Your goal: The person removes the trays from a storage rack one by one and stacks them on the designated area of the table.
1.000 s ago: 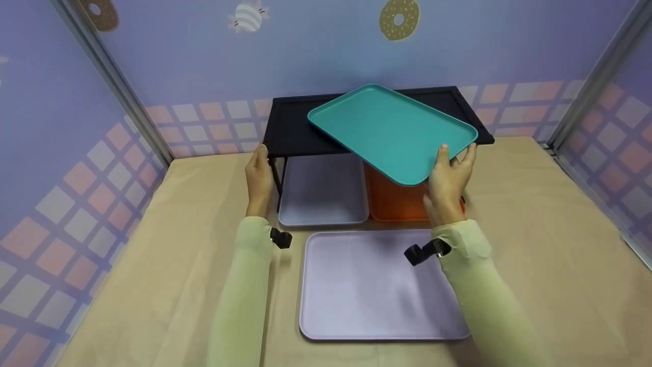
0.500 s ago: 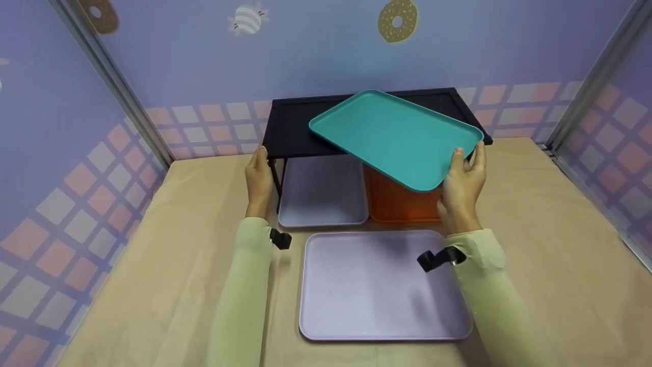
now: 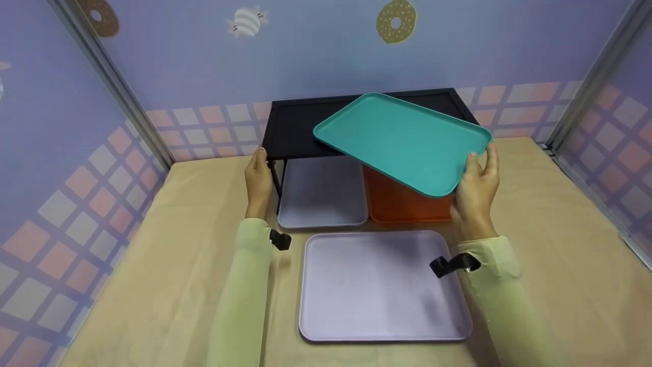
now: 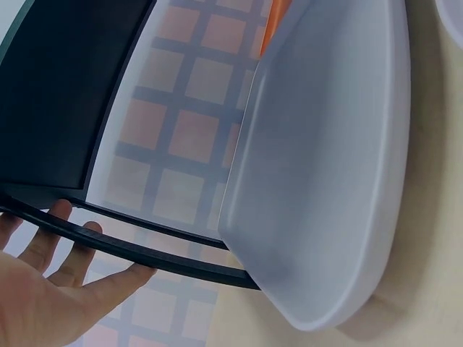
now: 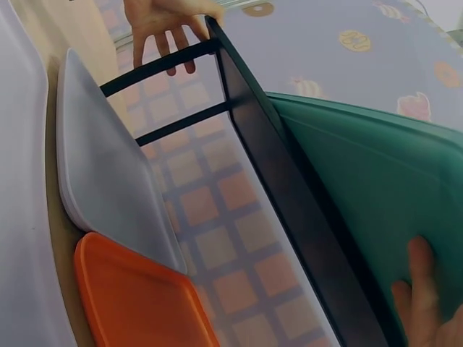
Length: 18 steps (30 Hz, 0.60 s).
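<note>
A teal tray (image 3: 402,145) hangs tilted over the black rack (image 3: 293,130), its far left part overlapping the rack's top. My right hand (image 3: 476,196) grips the tray's near right corner, with the thumb on the upper face and most of the fingers hidden below. At the rack's left end, my left hand (image 3: 259,178) rests against the side; the left wrist view has its spread fingers (image 4: 108,293) beside the black leg. Under the rack, a greyish-lilac tray (image 3: 323,193) lies on the left and an orange tray (image 3: 407,201) on the right.
A pale lilac tray (image 3: 384,285) lies flat in front of the rack on the beige cloth (image 3: 168,285). Behind the rack stands a printed wall (image 3: 326,56), with side walls at left and right.
My right hand and the teal tray have moved to the right and slightly nearer, uncovering more of the orange tray. My left hand has stayed at the rack's side.
</note>
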Available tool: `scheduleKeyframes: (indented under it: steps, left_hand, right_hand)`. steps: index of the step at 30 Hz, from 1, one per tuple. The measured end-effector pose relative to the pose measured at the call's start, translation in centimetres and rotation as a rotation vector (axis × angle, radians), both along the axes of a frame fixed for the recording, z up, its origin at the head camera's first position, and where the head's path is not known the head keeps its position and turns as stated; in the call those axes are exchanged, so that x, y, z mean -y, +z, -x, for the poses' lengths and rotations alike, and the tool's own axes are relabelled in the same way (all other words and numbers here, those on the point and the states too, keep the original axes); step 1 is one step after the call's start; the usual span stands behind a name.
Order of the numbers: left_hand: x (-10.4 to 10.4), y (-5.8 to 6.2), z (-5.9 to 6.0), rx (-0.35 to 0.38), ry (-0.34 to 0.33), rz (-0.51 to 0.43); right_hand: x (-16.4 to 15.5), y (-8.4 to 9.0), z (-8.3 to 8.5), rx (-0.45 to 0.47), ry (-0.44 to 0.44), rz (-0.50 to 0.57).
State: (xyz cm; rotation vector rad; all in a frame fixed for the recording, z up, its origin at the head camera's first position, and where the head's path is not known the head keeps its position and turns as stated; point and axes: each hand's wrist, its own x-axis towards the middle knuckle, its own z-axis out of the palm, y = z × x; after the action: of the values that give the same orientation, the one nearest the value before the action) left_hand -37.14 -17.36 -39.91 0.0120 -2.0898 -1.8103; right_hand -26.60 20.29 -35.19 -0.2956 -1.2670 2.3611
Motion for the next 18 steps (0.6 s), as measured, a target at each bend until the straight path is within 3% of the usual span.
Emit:
scheduleKeyframes:
  steps: [9, 18]
  left_hand:
    - [-0.1, 0.0, 0.0, -0.014, 0.030, -0.012]
    - [-0.2, -0.1, 0.1, -0.017, 0.046, -0.010]
  right_hand:
    - [-0.5, 0.0, -0.5, -0.041, 0.020, 0.052]
    - [-1.2, -0.2, -1.0, -0.044, 0.035, 0.033]
